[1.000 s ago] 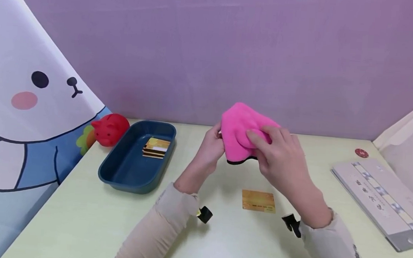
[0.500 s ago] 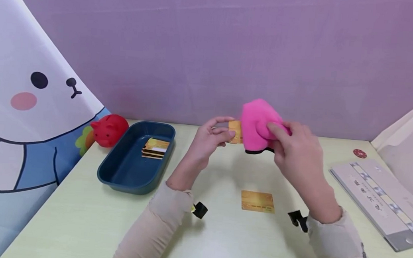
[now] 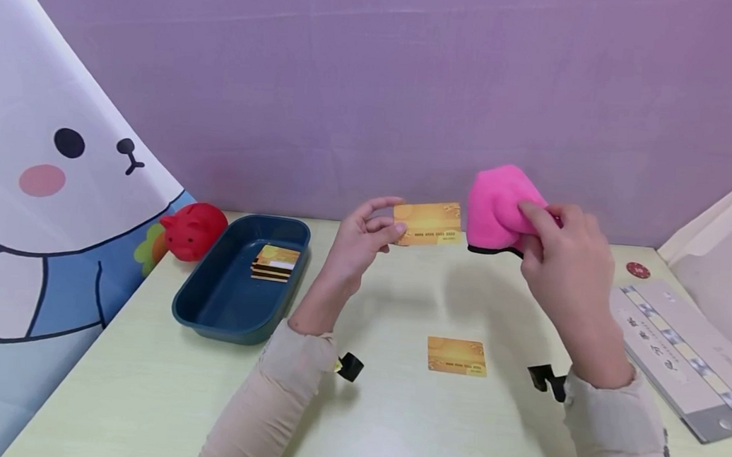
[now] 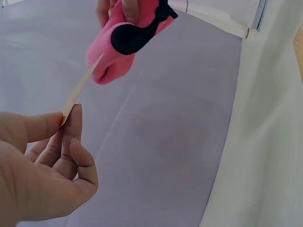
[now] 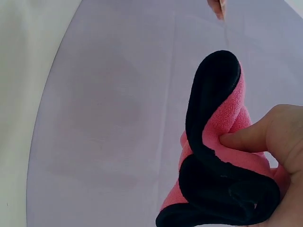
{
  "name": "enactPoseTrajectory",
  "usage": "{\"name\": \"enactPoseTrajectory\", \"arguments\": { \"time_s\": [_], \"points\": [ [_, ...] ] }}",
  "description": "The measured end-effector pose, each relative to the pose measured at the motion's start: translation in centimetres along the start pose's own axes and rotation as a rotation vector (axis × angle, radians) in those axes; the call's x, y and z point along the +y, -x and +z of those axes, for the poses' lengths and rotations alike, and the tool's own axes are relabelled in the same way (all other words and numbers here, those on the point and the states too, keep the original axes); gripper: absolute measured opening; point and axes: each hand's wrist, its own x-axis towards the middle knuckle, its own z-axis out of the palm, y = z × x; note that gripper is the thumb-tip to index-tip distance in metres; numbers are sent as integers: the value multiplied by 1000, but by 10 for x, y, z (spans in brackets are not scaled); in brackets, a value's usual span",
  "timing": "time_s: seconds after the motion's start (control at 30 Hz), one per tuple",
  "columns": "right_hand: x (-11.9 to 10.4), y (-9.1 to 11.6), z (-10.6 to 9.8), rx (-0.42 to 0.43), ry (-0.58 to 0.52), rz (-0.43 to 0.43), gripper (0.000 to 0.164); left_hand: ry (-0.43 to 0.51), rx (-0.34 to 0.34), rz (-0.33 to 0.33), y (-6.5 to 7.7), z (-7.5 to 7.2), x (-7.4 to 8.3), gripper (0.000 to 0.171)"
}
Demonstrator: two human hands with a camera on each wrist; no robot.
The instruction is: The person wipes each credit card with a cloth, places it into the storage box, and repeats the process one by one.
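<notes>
Left hand (image 3: 355, 245): pinching gold card (image 3: 431, 225). Right hand (image 3: 572, 275): pinching pink cloth (image 3: 495, 209), three o'clock of card, no longer overlapping it.

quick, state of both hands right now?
Left hand: closed, pinching a gold card by one end.
Right hand: closed, gripping a bunched pink cloth.

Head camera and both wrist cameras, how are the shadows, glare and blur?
Head view: soft shadows on the pale table below the pink fabric and raised card, with a brighter patch at bottom middle. Left wrist view: a vague darker patch on the purple backdrop. Right wrist view: the fabric's black edging very dark, and the card beyond only a faint, blurry streak.
</notes>
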Motion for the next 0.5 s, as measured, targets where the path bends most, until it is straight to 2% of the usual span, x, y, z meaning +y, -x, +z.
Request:
{"name": "enactPoseTrajectory", "arguments": {
  "time_s": [0.13, 0.27, 0.4, 0.5],
  "points": [
    [-6, -1, -1, 23, -32, -43, 34, -18, 20, 7, -1, 2, -3, 39],
    [-17, -2, -1, 53, -103, -146, 31, -54, 28, 4, -1, 8, -9, 35],
    [-31, 2, 4, 26, -142, -243, 30, -81, 19, -23, 0, 18, -13, 34],
    [-41, 7, 9, -17, -137, -285, 31, -67, 16, -55, 2, 25, -13, 45]
  ]
}}
